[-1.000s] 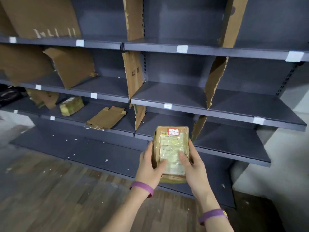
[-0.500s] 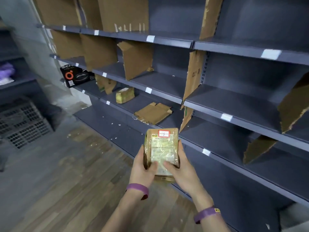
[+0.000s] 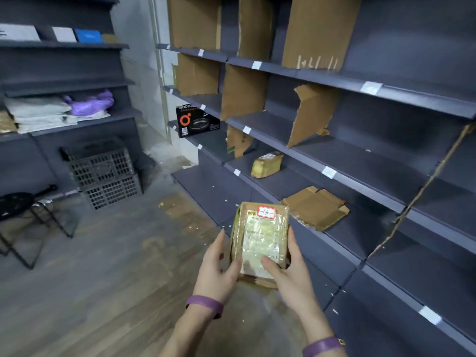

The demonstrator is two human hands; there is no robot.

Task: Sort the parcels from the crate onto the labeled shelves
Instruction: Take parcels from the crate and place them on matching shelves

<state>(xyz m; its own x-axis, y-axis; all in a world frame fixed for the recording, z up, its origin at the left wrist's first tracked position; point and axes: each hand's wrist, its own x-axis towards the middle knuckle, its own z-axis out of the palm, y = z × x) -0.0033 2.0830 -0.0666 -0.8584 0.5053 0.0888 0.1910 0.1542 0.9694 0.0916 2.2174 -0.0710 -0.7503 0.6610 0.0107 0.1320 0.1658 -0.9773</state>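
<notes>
A taped brown parcel [image 3: 260, 240] is held upright in the near middle of the view, above the wooden floor [image 3: 103, 279] and just in front of the grey shelves [image 3: 360, 161] on the right. It is gripped from both sides: the left hand [image 3: 219, 269] is curled round its left edge and the right hand [image 3: 291, 274] round its right edge, each thumb lying on the front face – so each grip is clamped on the parcel. A red-bordered sticker [image 3: 266, 212] marked "18" is seen at the parcel's top.

On a lower shelf beyond, a second parcel [image 3: 266, 164] is lying, and nearer, a flattened piece of cardboard [image 3: 315, 207]. Further left a black box [image 3: 197, 121] is shelved. White tags [image 3: 328, 172] are fixed along the shelf edges – their writing cannot be read. Grey crates [image 3: 103, 173] are stacked on the floor at far left.
</notes>
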